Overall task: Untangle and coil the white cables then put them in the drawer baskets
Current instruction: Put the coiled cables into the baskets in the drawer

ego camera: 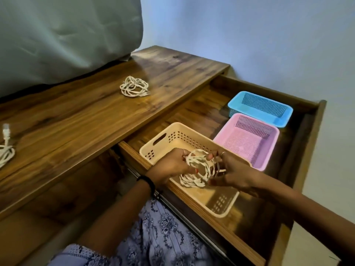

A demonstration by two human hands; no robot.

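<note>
A coiled white cable (197, 169) hangs between both hands just above the cream basket (172, 135) in the open drawer. My left hand (171, 166) pinches its left side and my right hand (232, 171) grips its right side. A second white cable (134, 86) lies bundled on the wooden desk top. At the far left edge lies a third white cable (6, 148) with its plug end up. A pink basket (269, 150) and a blue basket (284, 120) stand beyond the cream one and hold nothing.
The wooden drawer (311, 143) is pulled out to the right of the desk top (76, 120). A grey cloth cover (57, 35) rests on the back of the desk. The blue wall stands close behind the drawer.
</note>
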